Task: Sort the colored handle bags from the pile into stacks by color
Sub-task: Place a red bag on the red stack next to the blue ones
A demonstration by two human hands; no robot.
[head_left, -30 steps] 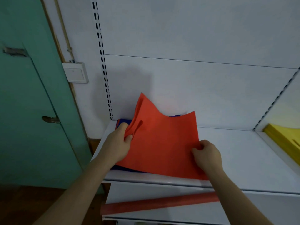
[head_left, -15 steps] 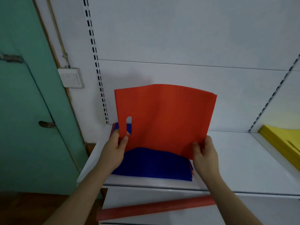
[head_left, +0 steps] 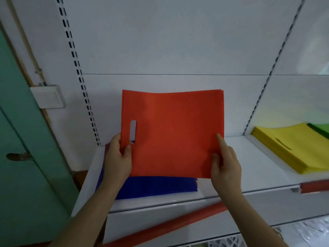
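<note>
Both hands have a red bag (head_left: pixel 172 132) lifted upright off the pile, flat face to camera, handle slot on the left edge. Left hand (head_left: pixel 118 157) pinches the lower-left edge just under the slot, thumb on front, fingers behind. Right hand (head_left: pixel 225 164) pinches the lower-right edge with thumb and curled fingers, index finger laid straight up along the front. Top edge shows several layers, so could be more than one red bag held together, can't tell for sure

Pile (head_left: pixel 154 187) sits on the white shelf (head_left: pixel 249 157) right below the bag; blue on top, a sliver of red at its left edge. Yellow stack (head_left: pixel 293 148) well apart on the right, green stack (head_left: pixel 320 130) behind it at frame edge

Step, as I read it: pick done, now carrying to a colour stack. No red stack in view, so next move likely needs a bare spot on the shelf between pile and yellow, lay it flat, slot facing the same way as the yellow ones, let go with both hands

Risk: thin floppy sheet, may fold or slide when set down
</note>
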